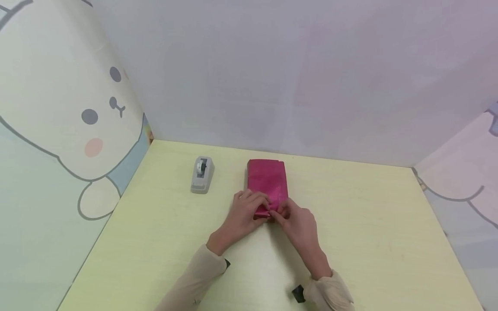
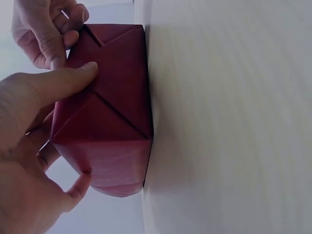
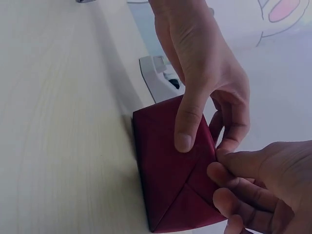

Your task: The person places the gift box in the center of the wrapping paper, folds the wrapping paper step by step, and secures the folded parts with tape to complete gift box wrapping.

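Note:
A box wrapped in dark red paper lies on the table, one end toward the person. Diagonal folds cross that end face in the left wrist view. My left hand holds the box at its near end, thumb pressed on the folded face and other fingers over the top. At the near top edge, the right hand has its thumb and index finger together, pinching the wrapping paper beside the left hand. Anything small between those fingertips is too hidden to make out.
A grey tape dispenser stands left of the box, toward the back of the pale yellow table. Behind the table rises a plain light wall. Panels with cartoon drawings flank both sides.

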`<state>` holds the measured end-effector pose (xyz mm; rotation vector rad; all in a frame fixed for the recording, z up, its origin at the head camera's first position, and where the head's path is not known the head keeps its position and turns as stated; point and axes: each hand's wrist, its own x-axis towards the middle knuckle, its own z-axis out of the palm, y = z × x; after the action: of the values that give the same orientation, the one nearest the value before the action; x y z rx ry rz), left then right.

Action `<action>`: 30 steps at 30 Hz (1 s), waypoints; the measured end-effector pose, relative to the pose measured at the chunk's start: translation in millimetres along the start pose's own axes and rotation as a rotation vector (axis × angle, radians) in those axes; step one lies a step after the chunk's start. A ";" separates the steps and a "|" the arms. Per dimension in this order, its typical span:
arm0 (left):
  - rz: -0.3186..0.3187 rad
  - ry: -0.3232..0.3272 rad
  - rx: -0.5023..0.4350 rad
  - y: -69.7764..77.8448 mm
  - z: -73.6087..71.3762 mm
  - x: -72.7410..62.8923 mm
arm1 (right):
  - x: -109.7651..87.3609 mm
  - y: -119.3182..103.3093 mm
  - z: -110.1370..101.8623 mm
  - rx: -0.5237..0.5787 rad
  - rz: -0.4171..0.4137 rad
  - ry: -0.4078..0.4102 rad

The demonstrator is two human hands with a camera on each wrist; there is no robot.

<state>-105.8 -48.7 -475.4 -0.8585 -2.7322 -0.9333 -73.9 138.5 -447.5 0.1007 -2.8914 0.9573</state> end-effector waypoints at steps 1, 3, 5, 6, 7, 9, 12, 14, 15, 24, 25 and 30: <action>-0.005 0.000 -0.010 -0.6 -0.2 -0.2 | 0.3 -0.4 0.0 0.003 0.008 -0.009; -0.012 -0.002 -0.028 -1.7 -0.8 -0.4 | 0.7 -0.6 0.3 0.009 0.020 -0.017; -0.017 -0.006 -0.046 -2.4 -1.6 -0.5 | 0.6 0.1 0.1 0.032 0.020 -0.010; -0.018 -0.009 -0.051 -2.5 -2.1 -0.6 | 0.5 0.9 0.0 0.053 0.020 -0.005; -0.019 -0.013 -0.053 -2.5 -2.4 -0.7 | 0.1 1.6 -0.5 0.077 0.018 0.002; -0.020 -0.017 -0.056 -2.6 -2.6 -0.7 | -1.1 3.2 -1.5 0.136 0.017 0.023; -0.020 -0.007 -0.045 -2.3 -1.2 -0.3 | -4.6 4.6 -2.9 0.208 0.008 0.080; -0.018 0.010 -0.041 -1.9 0.4 0.1 | -7.2 5.4 -2.7 0.221 0.009 0.130; -0.018 0.019 -0.039 -1.6 1.1 0.2 | -8.3 6.3 -2.0 0.218 0.015 0.155; 0.004 0.003 0.020 1.5 1.0 0.5 | -13.8 25.6 11.8 0.298 -0.086 0.216; 0.010 -0.002 0.010 1.7 -0.7 0.0 | -14.0 28.0 12.9 0.301 -0.119 0.210; 0.076 -0.026 -0.034 -1.7 -8.8 -3.0 | -13.3 36.1 16.6 0.279 -0.227 0.155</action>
<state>-104.7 -56.5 -470.2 -0.9793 -2.6917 -0.9625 -65.2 157.9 -483.6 0.3494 -2.5242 1.2543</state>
